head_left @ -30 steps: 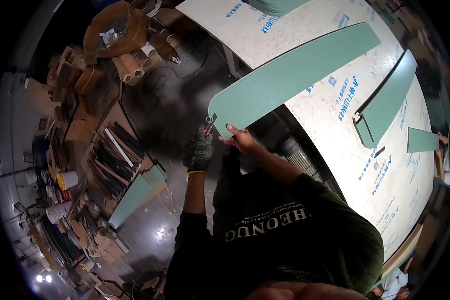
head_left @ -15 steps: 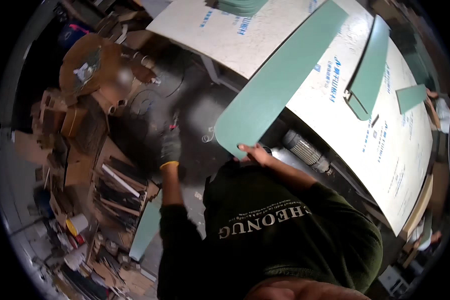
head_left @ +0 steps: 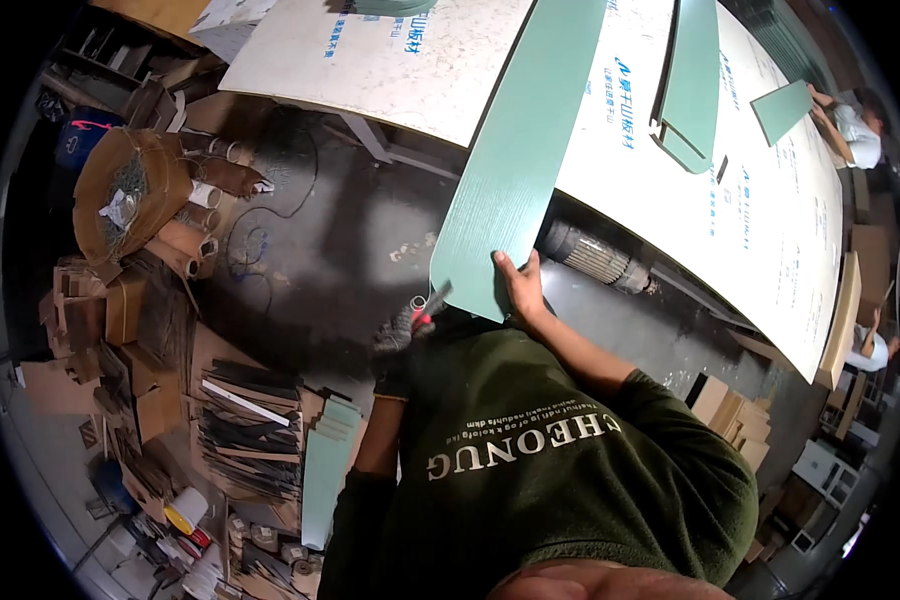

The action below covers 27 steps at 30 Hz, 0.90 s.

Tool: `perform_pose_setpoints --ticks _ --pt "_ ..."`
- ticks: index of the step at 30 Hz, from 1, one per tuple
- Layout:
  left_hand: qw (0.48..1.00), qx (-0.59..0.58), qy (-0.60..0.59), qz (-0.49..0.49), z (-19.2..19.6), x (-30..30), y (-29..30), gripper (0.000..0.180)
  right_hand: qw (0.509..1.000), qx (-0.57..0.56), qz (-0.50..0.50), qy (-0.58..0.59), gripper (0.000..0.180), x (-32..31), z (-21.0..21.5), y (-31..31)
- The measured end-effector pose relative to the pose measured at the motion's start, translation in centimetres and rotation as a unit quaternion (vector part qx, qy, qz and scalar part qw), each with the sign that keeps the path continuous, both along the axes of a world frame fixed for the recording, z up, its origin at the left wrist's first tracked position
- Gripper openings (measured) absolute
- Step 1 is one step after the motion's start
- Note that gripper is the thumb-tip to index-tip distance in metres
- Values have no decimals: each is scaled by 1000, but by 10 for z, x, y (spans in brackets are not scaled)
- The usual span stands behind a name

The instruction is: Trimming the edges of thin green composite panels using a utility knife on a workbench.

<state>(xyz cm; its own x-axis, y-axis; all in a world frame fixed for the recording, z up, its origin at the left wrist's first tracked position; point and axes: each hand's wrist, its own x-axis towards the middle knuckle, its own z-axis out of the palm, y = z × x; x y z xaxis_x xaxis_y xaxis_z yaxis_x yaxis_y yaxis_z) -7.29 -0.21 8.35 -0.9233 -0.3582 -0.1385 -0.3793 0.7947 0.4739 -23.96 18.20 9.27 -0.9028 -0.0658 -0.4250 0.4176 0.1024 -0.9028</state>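
Observation:
A long pale green panel (head_left: pixel 515 150) with a rounded near end lies across the white-topped table, its near end jutting past the edge towards my body. My bare right hand (head_left: pixel 522 285) grips the right corner of that end, with thumb and a finger showing on the upper face. By the panel's left corner is my left hand (head_left: pixel 398 330), in a grey glove and closed around a slim tool (head_left: pixel 428 308) with a pinkish-red part and a grey tip. Its exact kind is blurred. The tip reaches close to the panel's edge; I cannot tell whether they touch.
Another green panel (head_left: pixel 692 90) and a small dark piece (head_left: pixel 722 168) lie on the table (head_left: pixel 620 215). Beneath it stands a ribbed motor (head_left: pixel 595 257). At the right a co-worker (head_left: pixel 850 135) holds a green piece (head_left: pixel 782 110). Dark strips (head_left: pixel 250 440) and green boards (head_left: pixel 330 460) are stacked at lower left.
My left hand has come up and right with the tool, from over the floor to the panel's corner. The panel's near end now points more directly at me, and my right hand's grip has shifted.

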Motion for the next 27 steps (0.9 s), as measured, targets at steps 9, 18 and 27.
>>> perform_pose_setpoints --ticks 9,18,27 --pt "979 -193 6 -64 47 -7 -6 47 993 58 -44 93 81 9 11 -8" --pt "970 -200 -92 -106 63 -37 -24 42 995 29 -26 94 83 6 11 -2" --pt "960 -211 -73 -168 76 -66 -41 43 995 62 -2 82 81 5 35 -1"
